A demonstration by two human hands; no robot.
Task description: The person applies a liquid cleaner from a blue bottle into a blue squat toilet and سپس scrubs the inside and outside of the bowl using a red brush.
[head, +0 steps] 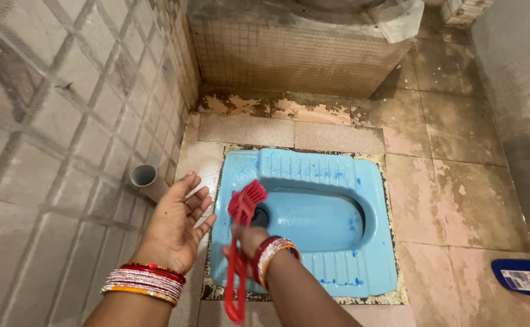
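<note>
A red toilet brush [241, 242] is gripped by the closed right hand [247, 242], handle running from six up to twelve o'clock, bristles over the blue squat pan [337, 206], while the left hand [177, 227] is held spread, empty, at nine o'clock.

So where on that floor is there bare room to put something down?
The widest bare patch is the stained floor tiles right of the blue squat pan, up to the grey wall and short of the blue bottle at the lower right. A narrower strip runs behind the pan, below the tiled step. The left side is crowded: the left hand, pipe stub and wall.
</note>
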